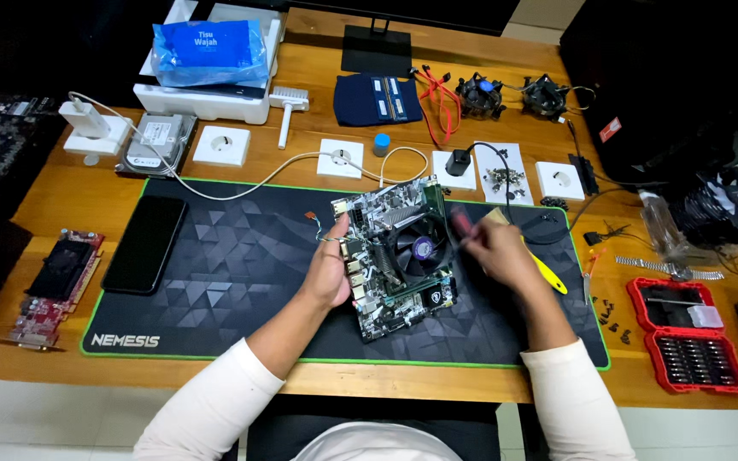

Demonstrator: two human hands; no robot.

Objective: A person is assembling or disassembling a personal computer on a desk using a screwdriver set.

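Both hands [328,271] [499,253] on motherboard [395,256]

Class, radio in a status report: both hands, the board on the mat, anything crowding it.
Left hand steadying motherboard at its left edge. Right hand in a closed grip on red-handled screwdriver, at the cooler fan. White cable lies behind the board.

Motherboard [395,260]: pale grey-white printed board, roughly square, lying flat but turned slightly askew on the dark mat [241,256], right of the mat's centre. Metal port housings line its left edge. Round black cooler fan [420,248] sits on the board's upper right part, purple disc at its hub. Screwdriver [461,224]: red-and-black handle, blurred, angled over the fan's right rim; tip not discernible. Thin coloured wires [316,227] lie just left of the board's upper corner.
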